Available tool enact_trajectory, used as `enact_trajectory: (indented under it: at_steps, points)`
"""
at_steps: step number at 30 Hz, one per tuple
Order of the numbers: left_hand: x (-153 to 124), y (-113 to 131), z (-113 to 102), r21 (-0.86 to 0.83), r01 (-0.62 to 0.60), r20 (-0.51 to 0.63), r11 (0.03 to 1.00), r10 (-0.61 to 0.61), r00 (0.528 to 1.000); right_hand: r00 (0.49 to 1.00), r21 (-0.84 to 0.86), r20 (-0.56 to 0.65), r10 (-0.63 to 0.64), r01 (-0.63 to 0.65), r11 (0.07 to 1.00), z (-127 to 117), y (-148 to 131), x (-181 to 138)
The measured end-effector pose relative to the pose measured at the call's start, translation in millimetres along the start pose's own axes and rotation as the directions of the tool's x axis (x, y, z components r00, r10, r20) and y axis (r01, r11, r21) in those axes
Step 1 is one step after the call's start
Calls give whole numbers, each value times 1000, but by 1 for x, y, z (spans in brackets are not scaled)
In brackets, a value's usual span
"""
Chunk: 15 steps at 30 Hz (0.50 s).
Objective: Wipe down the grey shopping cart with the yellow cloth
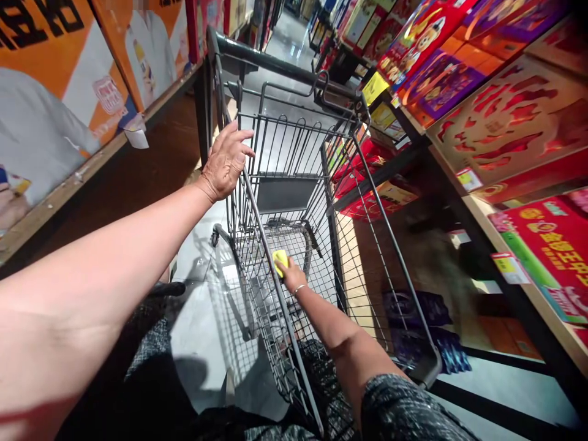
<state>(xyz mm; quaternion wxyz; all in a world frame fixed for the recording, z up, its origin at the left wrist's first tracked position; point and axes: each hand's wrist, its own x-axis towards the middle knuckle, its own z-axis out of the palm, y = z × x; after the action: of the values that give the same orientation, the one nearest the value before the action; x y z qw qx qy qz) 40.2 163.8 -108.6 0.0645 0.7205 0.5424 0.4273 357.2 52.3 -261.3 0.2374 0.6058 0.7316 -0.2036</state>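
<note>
A dark wire shopping cart [287, 196] stands in front of me, its basket holding no goods that I can see. My left hand [227, 160] rests over its left top rail, fingers stretched out and slightly apart. Inside the basket, my right hand [294, 275] has its fingers closed around a yellow cloth [280, 262]. The cloth is against the left wire side, just under the rail. A thin bracelet circles my right wrist.
Large orange cartons [105, 79] line the shelf on the left. At right, shelves hold red and purple gift boxes [441, 86] and yellow price tags [508, 267]. The cart handle [280, 64] faces the far end of the aisle. Pale floor [197, 355] shows below.
</note>
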Motion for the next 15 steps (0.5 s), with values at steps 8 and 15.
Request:
enact_trajectory:
  at_steps: [8, 15]
  points:
    - [-7, 7, -1, -5, 12, -41, 1000, -12, 999, 942, -285, -269, 201, -277, 917, -120, 88, 11]
    - [-2, 0, -6, -16, -4, 70, 1000, 5, 998, 664, -171, -738, 124, -362, 916, -231, 101, 7]
